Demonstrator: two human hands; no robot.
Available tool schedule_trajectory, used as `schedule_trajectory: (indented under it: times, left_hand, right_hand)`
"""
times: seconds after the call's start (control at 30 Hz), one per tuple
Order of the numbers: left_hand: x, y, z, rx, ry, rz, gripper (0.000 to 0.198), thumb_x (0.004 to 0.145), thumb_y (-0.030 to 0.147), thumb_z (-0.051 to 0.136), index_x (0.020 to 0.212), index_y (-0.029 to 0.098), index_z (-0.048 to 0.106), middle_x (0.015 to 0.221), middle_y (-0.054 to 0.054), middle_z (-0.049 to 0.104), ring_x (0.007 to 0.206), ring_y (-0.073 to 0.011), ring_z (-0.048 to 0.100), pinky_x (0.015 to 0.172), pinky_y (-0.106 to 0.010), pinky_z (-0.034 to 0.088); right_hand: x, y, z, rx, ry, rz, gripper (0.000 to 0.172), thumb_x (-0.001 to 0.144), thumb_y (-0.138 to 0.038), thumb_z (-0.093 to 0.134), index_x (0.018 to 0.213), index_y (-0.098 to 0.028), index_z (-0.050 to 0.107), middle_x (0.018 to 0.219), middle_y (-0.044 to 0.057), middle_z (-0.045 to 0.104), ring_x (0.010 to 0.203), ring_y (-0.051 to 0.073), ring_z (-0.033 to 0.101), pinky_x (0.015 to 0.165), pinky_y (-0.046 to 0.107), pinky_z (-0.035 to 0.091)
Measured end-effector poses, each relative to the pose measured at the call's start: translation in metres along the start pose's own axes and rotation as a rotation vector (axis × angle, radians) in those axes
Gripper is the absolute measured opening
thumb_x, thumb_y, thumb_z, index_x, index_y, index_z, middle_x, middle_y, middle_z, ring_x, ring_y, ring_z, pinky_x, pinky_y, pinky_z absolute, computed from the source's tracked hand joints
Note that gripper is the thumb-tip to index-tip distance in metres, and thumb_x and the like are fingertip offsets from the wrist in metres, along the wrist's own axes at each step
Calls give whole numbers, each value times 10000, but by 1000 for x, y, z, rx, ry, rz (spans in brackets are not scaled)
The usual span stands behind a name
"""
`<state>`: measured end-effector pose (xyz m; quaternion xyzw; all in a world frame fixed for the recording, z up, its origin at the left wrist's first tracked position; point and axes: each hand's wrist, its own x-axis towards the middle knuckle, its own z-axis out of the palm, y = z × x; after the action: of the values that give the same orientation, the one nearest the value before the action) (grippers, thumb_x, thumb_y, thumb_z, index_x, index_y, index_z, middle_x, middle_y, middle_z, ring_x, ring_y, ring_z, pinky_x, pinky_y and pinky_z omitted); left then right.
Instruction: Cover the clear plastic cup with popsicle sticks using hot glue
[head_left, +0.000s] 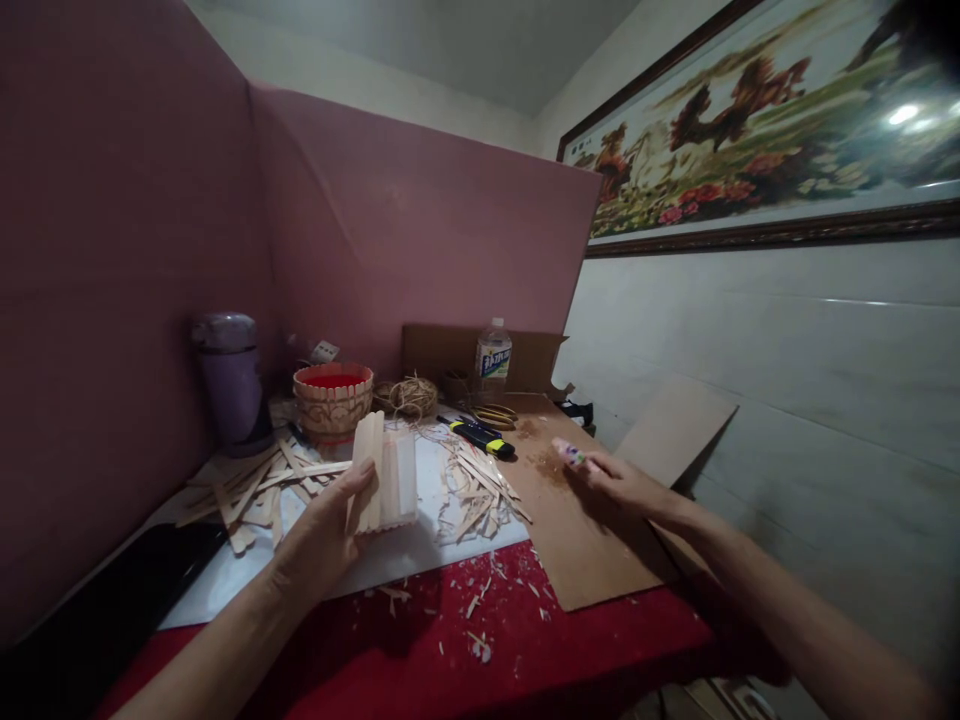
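Observation:
My left hand [326, 520] is closed around the edge of a small panel of craft sticks [386, 480] laid side by side, held tilted above the white paper [360, 565]. Over the brown cardboard sheet [592, 545], my right hand [619, 482] grips a small object with a white, purple and green pattern [570, 453]; its kind is not clear. Loose craft sticks [259, 490] lie to the left of the panel. Between the two hands is a heap of split stick pieces [480, 490].
A yellow-and-black utility knife [482, 438], scissors [495, 413], twine [412, 397] and a plastic bottle [493, 360] stand or lie at the back. Left of them are a stick-covered basket [334, 400] and a purple flask [232, 385]. Scraps litter the red cloth [420, 650].

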<state>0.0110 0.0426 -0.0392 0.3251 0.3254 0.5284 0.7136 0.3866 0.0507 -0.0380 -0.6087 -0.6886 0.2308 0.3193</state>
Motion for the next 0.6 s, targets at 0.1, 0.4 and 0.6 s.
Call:
schedule_trajectory:
  times: [0.1, 0.4, 0.6]
  left_hand:
    - [2, -1, -1, -9, 40, -20, 567, 754, 321, 688, 1295, 195, 577, 1175, -88, 693, 1150, -291, 600, 875, -349, 546]
    - [6, -8, -1, -53, -75, -78, 534, 823, 310, 633, 1315, 124, 539, 986, -124, 739, 855, -270, 710, 761, -382, 577]
    - [3, -8, 0, -115, -151, -86, 508, 854, 322, 598, 1314, 115, 541, 959, -121, 746, 822, -241, 718, 768, -343, 574]
  right_hand:
    - [-9, -14, -13, 535, 4, 141, 395, 753, -543, 686, 828, -174, 567, 639, -36, 452, 506, 82, 382, 448, 200, 320]
    - [-44, -86, 34, 749, -276, 179, 350, 795, -495, 635, 768, -149, 590, 550, -33, 518, 356, 36, 347, 346, 173, 241]
    - [-60, -126, 60, 619, -425, 144, 499, 764, -585, 623, 526, -172, 474, 402, -52, 380, 359, 42, 282, 380, 210, 179]
